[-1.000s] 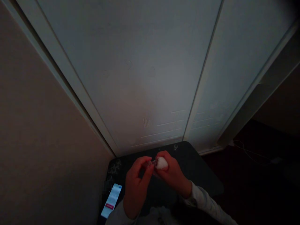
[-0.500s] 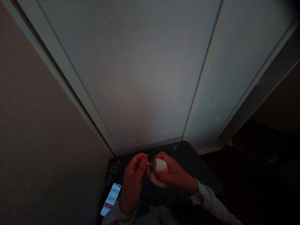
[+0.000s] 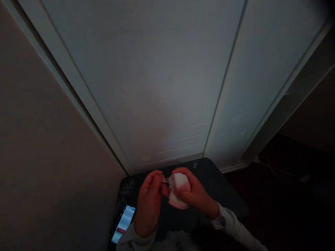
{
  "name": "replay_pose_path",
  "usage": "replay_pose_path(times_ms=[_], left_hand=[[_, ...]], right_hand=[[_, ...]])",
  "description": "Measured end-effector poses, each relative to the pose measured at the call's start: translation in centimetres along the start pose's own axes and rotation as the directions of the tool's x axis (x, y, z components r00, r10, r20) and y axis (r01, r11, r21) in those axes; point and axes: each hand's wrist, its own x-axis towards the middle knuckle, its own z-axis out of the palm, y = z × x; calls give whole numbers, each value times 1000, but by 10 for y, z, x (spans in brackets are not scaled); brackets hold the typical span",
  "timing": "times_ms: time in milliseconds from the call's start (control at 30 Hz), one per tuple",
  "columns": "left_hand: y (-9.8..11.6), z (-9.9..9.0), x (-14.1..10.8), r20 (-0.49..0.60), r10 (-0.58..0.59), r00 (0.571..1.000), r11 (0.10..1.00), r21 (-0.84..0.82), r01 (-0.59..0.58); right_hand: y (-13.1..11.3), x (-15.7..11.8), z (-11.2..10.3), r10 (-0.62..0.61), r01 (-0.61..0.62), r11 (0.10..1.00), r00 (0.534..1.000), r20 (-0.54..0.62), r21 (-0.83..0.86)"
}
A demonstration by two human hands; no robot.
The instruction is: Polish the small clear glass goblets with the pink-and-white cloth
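Close together above the dark table, my two hands share a small clear, glass-like piece with a thin stem. My left hand pinches the left end of this clear piece between thumb and fingers. Wrapped round a white and pink cloth, my right hand keeps the cloth against the piece's right end. Part of the cloth hangs below the right fingers. The exact shape of the clear piece is hidden by the fingers and the dim light.
A lit phone lies at the table's left edge. Several small clear pieces stand at the back left, and another clear piece near the back edge. A pale panelled door rises behind; a white cable lies at right.
My hands have shifted slightly left. The cloth has turned in my right hand and shows more of its white and pink surface, and more of the clear piece is visible.
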Motion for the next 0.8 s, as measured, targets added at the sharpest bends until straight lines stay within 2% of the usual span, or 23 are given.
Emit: replay_pose_path(times_ms=[133, 233, 333, 467, 600, 800], left_hand=[[-2, -6, 3, -32, 92, 995, 992, 91, -88], [1, -10, 3, -43, 189, 981, 927, 336, -164], [6, -11, 0, -6, 261, 965, 807, 550, -215], [7, -11, -2, 50, 286, 957, 719, 650, -249], [3, -13, -2, 92, 296, 951, 691, 667, -279], [2, -13, -6, 155, 307, 939, 636, 701, -323]], right_hand=[[4, -1, -3, -63, 62, 994, 998, -7, -85], [6, -1, -6, -166, 160, 956, 986, -5, -247], [5, 0, -8, -279, 277, 852, 958, 62, -445], [1, 3, -8, -372, 394, 668, 911, 176, -631], [-4, 5, -4, -347, 391, 555, 911, 223, -734], [-6, 10, -1, -356, 334, 438, 917, 180, -834]])
